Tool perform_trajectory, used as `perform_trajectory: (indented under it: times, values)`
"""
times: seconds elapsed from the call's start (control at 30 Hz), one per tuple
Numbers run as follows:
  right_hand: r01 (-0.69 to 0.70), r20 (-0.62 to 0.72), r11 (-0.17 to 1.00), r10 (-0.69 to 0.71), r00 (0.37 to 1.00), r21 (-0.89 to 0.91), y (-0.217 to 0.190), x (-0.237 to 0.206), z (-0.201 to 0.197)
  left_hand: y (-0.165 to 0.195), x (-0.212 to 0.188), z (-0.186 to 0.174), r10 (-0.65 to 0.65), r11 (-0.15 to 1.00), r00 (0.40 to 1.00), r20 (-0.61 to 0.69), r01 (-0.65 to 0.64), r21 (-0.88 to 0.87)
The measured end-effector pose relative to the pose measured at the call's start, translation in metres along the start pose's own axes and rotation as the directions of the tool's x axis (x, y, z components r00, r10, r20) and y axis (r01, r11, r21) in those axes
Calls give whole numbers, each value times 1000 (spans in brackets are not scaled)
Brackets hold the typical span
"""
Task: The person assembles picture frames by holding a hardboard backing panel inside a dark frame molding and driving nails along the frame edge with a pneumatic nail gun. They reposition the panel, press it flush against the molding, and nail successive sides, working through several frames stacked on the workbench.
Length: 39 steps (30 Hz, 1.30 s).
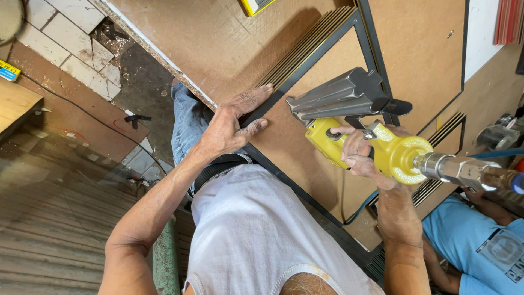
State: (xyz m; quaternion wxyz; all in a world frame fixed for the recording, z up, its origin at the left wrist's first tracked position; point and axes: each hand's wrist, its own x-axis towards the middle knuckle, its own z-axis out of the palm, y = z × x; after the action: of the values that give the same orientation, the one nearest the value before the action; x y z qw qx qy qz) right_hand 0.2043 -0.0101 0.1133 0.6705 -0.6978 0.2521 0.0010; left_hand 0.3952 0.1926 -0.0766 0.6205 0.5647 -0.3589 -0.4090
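Left hand (228,127): spread flat, pressing dark frame (305,65) at backing board's (295,142) corner.
Right hand (360,155): gripping yellow pneumatic stapler (355,117) (keep nose square).

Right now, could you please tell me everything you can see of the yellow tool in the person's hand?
The yellow tool is a pistol-shaped air stapler or nailer: a glossy yellow body, a grey ribbed metal magazine at its front, and a silver hose fitting with a blue hose at its rear. The right hand grips its handle. It lies roughly level above the dark frame on the brown board; whether its nose touches is unclear.
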Motion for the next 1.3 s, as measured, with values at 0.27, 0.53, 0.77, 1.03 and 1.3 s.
perform_trajectory:
  times: [0.27, 0.53, 0.77, 1.03, 1.3]
  values:
    - [6, -10, 1000, -6, 1000, -4, 7, 0, -5, -2, 1, 1, -43, 999, 999, 19, 42, 19]
    - [89, 7, 996, -89, 996, -16, 35, -15, -22, 6, 3, -5, 5, 994, 999, 32, -8, 111]
    - [126, 22, 981, -131, 991, 146, 62, -64, -47, 28, -26, -1, 141, 532, 895, 423, -429, 730]
    - [324, 208, 942, -301, 931, -88, 30, -78, -50, 16, -34, 5, 139, 489, 871, 472, -475, 732]
    - [351, 604, 880, -96, 791, -319, 5, -61, -43, 9, -37, 3, 200, 389, 853, 483, -521, 760]
